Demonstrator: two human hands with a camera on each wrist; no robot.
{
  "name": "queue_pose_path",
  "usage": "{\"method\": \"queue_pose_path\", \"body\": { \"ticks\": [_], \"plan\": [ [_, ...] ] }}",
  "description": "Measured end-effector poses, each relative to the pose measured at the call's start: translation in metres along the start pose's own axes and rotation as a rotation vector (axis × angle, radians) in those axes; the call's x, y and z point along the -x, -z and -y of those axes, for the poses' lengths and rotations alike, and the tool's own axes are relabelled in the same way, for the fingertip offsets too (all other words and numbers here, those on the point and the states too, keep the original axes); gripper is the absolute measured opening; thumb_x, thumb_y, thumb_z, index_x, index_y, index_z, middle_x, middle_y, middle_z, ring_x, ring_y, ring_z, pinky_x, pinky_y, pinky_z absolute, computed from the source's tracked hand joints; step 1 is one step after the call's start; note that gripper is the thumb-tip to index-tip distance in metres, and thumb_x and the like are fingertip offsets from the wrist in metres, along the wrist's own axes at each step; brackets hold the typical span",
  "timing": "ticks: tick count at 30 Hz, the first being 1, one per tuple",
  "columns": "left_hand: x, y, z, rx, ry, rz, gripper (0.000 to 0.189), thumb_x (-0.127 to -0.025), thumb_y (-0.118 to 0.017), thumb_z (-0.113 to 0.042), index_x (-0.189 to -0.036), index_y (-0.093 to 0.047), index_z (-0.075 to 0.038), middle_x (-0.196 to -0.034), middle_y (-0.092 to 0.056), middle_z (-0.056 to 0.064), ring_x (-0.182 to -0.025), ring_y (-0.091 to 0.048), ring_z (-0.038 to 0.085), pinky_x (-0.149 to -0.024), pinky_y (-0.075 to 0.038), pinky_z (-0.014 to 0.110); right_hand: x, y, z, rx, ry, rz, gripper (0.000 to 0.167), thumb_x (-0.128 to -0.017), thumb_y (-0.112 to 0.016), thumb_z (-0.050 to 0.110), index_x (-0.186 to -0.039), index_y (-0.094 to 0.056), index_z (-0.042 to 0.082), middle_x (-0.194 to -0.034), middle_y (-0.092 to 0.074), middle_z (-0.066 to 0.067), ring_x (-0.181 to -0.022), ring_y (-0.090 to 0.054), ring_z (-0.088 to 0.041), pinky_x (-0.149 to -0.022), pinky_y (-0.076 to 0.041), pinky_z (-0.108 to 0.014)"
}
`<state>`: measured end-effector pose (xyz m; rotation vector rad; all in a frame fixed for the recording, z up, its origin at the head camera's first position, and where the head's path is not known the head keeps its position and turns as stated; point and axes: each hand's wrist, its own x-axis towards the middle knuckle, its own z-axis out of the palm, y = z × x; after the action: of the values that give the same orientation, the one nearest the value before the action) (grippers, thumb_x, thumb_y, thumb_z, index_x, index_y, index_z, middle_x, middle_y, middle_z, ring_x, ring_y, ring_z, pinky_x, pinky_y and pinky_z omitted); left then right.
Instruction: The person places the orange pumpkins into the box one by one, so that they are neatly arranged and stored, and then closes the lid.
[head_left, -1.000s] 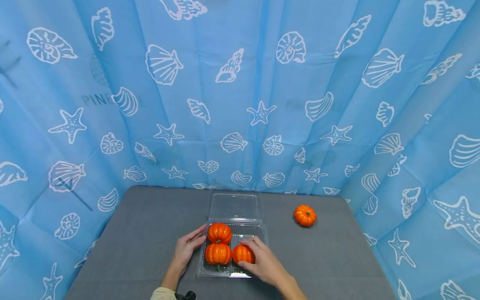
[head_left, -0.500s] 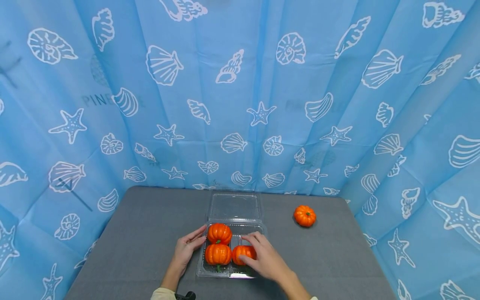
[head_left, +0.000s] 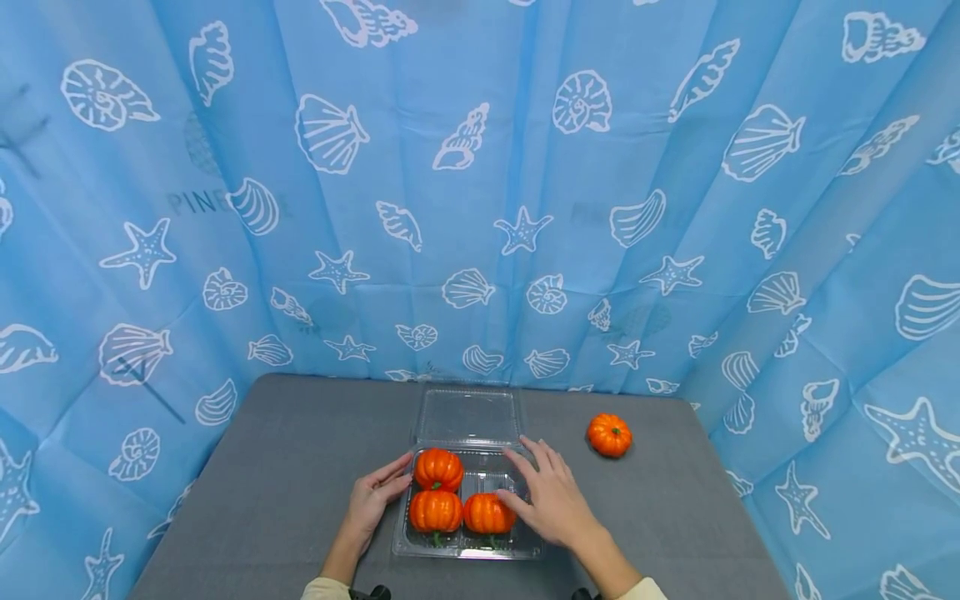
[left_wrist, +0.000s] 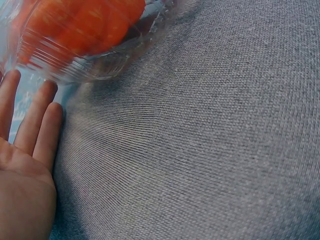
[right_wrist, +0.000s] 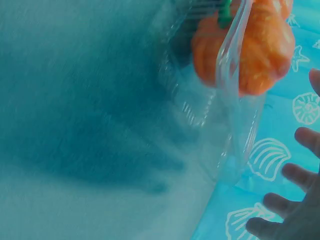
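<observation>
A clear plastic clamshell container (head_left: pixel 450 552) stands on the table with its lid (head_left: pixel 468 415) folded back. Two small orange toy pumpkins (head_left: pixel 436 510) fill its left half, one behind the other. A third pumpkin (head_left: pixel 490 515) sits at the front of the right half, its green stem toward the near edge. My left hand (head_left: pixel 367 505) is at the container's left side, fingers straight, fingertips at the wall in the left wrist view. Just right of the third pumpkin, my right hand (head_left: pixel 557 502) has its fingers spread and holds nothing; the right wrist view shows the fingers apart from the container.
Another orange pumpkin (head_left: pixel 609 435) lies on the grey table (head_left: pixel 315 442) to the right of the container, farther back. A blue curtain (head_left: pixel 480 208) with white shell prints hangs behind and at both sides of the table.
My right hand has let go of the front-right pumpkin and moved right and back, its fingers spreading. That pumpkin stays in the container. The left hand has kept its place.
</observation>
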<state>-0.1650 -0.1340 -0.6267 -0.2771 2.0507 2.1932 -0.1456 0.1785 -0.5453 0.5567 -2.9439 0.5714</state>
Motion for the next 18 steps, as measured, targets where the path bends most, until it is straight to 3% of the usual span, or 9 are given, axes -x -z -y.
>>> {"method": "queue_pose_path", "body": {
  "ticks": [7, 18],
  "plan": [
    [0.001, 0.000, -0.001, -0.001, 0.003, 0.007, 0.048, -0.093, -0.075, -0.023, -0.138, -0.065, -0.010, -0.145, -0.062, 0.009, -0.135, -0.059, 0.026, -0.089, -0.058, 0.018, -0.003, -0.002, -0.018, 0.144, -0.021, -0.083, 0.073, -0.090, -0.067, 0.060, -0.154, -0.047, 0.028, -0.165, -0.036, -0.012, -0.148, -0.036, -0.048, -0.116, -0.029, -0.073],
    [-0.001, 0.001, 0.002, -0.013, 0.010, 0.003, 0.051, -0.091, -0.077, -0.026, -0.138, -0.066, -0.011, -0.144, -0.062, 0.009, -0.131, -0.062, 0.020, -0.088, -0.058, 0.018, -0.005, -0.001, -0.052, 0.173, -0.083, -0.151, 0.085, -0.087, -0.067, 0.066, -0.157, -0.041, 0.026, -0.168, -0.029, -0.014, -0.151, -0.026, -0.052, -0.115, -0.021, -0.079]
  ]
}}
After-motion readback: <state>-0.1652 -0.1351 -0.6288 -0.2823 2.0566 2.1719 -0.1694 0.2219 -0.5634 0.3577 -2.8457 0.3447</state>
